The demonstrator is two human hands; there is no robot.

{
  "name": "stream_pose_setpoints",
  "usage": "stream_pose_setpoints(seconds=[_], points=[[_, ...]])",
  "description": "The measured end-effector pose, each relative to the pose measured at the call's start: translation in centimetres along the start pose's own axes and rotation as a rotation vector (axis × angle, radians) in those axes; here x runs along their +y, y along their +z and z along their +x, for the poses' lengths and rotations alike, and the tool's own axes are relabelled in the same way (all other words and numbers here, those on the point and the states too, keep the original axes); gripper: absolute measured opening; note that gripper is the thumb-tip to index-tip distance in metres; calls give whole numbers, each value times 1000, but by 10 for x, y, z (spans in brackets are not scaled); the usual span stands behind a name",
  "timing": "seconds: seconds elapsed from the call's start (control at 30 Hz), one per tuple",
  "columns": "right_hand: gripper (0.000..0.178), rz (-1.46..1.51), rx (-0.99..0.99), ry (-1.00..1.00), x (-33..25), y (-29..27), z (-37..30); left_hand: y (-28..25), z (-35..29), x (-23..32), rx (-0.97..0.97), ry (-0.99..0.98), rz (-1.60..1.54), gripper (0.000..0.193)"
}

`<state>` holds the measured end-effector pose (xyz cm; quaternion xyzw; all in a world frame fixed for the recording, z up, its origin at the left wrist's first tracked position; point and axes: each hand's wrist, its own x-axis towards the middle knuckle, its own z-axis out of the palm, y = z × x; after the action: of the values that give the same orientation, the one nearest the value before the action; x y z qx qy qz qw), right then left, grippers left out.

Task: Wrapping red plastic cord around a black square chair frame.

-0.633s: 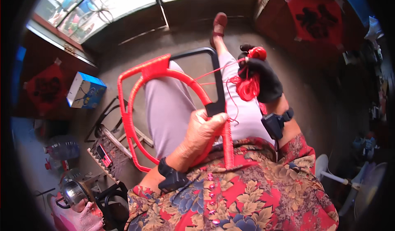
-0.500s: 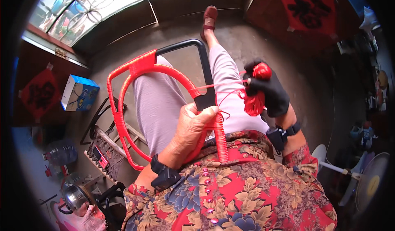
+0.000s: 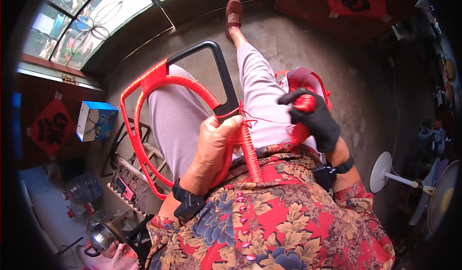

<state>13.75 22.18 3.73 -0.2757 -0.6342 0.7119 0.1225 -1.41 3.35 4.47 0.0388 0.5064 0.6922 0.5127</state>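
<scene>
A black tubular frame (image 3: 225, 73), largely wrapped in glossy red cord, rests across my lap. My left hand (image 3: 214, 140) is closed on it, thumb pressing beside the bare black corner where thin loose cord ends stick up. My right hand (image 3: 317, 121), in a black glove, is closed round a bundle of red cord (image 3: 305, 103), with more red hanging below, blurred by motion. One thin strand runs from the frame towards this hand. The wrapped inner ring (image 3: 192, 83) curves inside the outer bar. My left palm and fingers are partly hidden behind the thumb.
Behind my right hand is a red and white container or bag (image 3: 315, 76) with red material in it. A blue and white box (image 3: 97, 121) stands at the left, near a low wooden stool (image 3: 132, 166). A pedestal fan (image 3: 409, 183) lies at the right.
My right hand has moved down a little with the cord bundle, and the taut strand now looks slack. The red and white container has come into sight behind it. My left hand keeps its grip.
</scene>
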Motion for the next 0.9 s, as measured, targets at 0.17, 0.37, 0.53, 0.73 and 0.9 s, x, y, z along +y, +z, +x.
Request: stream_pose_setpoints(seconds=[0.17, 0.37, 0.53, 0.73, 0.9], points=[[38, -155, -243, -142, -6, 41, 42, 5, 2, 4, -14, -157, 13, 28], [30, -89, -271, -61, -18, 44, 50, 0, 3, 5, -95, -191, -36, 28], [21, -46, -223, -110, -40, 38, 17, -4, 1, 3, -92, -88, -4, 30], [21, -261, -333, -53, -17, 37, -5, -8, -1, 1, -123, -50, -24, 31], [20, -265, -226, -78, 10, 21, 3, -14, 1, -2, -167, -64, -107, 31]])
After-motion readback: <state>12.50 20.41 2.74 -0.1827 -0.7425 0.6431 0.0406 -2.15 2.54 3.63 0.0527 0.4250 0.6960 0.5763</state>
